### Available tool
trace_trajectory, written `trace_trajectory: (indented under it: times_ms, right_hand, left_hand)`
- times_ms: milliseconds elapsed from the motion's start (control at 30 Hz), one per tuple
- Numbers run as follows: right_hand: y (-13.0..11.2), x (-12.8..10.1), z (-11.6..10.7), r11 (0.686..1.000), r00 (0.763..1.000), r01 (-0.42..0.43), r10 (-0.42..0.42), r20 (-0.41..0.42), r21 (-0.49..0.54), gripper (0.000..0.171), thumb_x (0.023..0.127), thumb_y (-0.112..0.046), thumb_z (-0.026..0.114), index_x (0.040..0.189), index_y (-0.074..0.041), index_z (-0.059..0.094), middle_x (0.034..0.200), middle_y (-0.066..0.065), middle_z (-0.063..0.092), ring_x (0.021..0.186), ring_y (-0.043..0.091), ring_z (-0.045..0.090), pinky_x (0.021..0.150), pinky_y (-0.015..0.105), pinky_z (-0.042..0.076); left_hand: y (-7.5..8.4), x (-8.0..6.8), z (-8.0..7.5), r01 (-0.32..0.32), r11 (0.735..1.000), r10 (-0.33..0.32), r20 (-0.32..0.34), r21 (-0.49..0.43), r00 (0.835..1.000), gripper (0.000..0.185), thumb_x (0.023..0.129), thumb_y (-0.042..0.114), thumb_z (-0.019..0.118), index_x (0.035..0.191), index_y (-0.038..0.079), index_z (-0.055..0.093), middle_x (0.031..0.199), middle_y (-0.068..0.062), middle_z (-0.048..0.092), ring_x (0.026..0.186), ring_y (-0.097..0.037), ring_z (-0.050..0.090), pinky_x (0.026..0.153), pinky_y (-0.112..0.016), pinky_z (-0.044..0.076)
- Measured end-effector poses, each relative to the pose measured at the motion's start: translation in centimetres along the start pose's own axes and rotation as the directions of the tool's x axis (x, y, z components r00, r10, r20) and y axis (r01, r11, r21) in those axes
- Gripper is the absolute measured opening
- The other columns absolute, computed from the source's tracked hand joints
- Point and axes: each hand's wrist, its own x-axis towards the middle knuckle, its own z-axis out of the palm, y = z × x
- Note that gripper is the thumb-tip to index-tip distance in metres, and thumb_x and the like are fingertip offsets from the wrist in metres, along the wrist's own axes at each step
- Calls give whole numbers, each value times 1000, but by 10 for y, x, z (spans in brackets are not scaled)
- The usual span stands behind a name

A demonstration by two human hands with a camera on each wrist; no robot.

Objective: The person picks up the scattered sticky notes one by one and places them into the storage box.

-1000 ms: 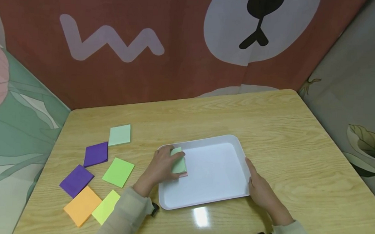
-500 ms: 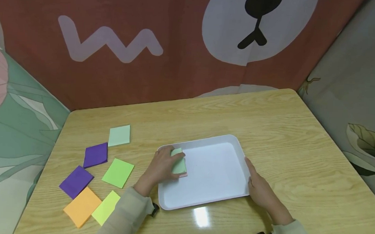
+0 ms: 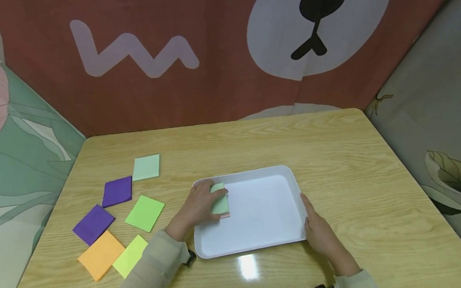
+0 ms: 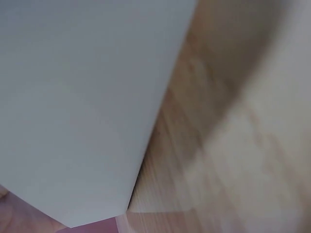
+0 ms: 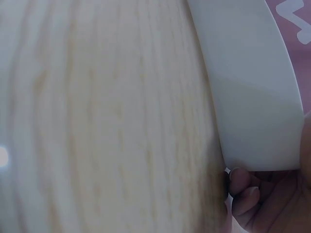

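Note:
In the head view my left hand (image 3: pixel 199 206) reaches over the left end of a white rectangular tray (image 3: pixel 266 208), thumb and fingers spread around a pale green sticky note pad (image 3: pixel 220 204). A thin pink edge (image 3: pixel 225 215) shows beneath that pad; the rest is hidden by the hand. At the opposite end, my right hand (image 3: pixel 321 235) grips the tray's short side. The right wrist view has curled fingers (image 5: pixel 245 194) at the lower corner of the tray wall (image 5: pixel 257 97). Mostly the tray's outer wall (image 4: pixel 82 107) fills the left wrist view.
Left of the tray lie sticky note pads: mint (image 3: pixel 146 167), two purple (image 3: pixel 118 191), green (image 3: pixel 145 213), orange (image 3: pixel 101 255) and yellow (image 3: pixel 130 256). My left sleeve (image 3: pixel 153 265) overlaps the yellow one. The wooden table (image 3: pixel 389 206) meets a printed backdrop (image 3: pixel 218 90) behind.

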Motion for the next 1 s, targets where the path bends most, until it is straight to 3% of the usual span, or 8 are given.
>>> trace_trajectory:
  times_ms: [1000]
  right_hand:
    - [-1, 0, -1, 1000, 1000, 4, -4, -5, -1, 54, 85, 9, 29, 135, 3, 8, 126, 36, 27, 112, 45, 32, 88, 52, 29]
  left_hand:
    - [1, 0, -3, 38, 999, -42, 134, 32, 990, 61, 66, 40, 70, 121, 23, 51, 120, -17, 41, 110, -28, 36, 91, -46, 21]
